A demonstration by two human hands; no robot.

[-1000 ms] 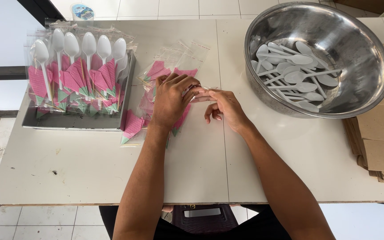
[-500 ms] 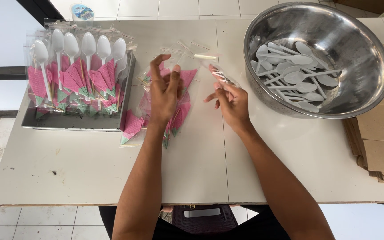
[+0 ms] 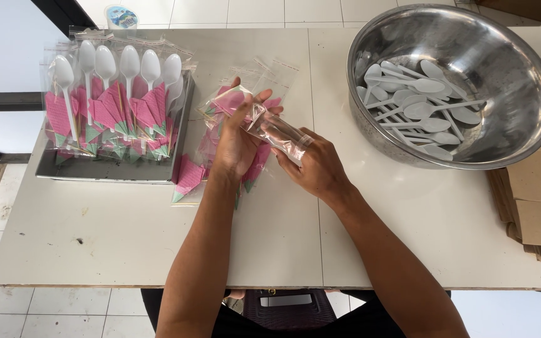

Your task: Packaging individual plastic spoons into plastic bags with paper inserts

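My left hand (image 3: pixel 236 141) holds a folded pink napkin (image 3: pixel 231 100) above a heap of pink napkins with green tips (image 3: pixel 190 175) on the white table (image 3: pixel 126 238). My right hand (image 3: pixel 317 166) grips a narrow clear plastic sleeve (image 3: pixel 277 133), whose open end meets the napkin at my left fingertips. Several empty clear sleeves (image 3: pixel 270 72) lie flat just beyond my hands.
A grey tray (image 3: pixel 114 170) at the left holds several packed sleeves, each with a white plastic spoon and pink napkin (image 3: pixel 104 100). A large steel bowl (image 3: pixel 521 75) at the right holds several loose white spoons (image 3: pixel 417 109). Flat brown cardboard (image 3: pixel 540 194) is stacked at the right edge.
My hands lifted off the napkin heap. The left one now holds a napkin, the right one a clear sleeve, and the two have come together.
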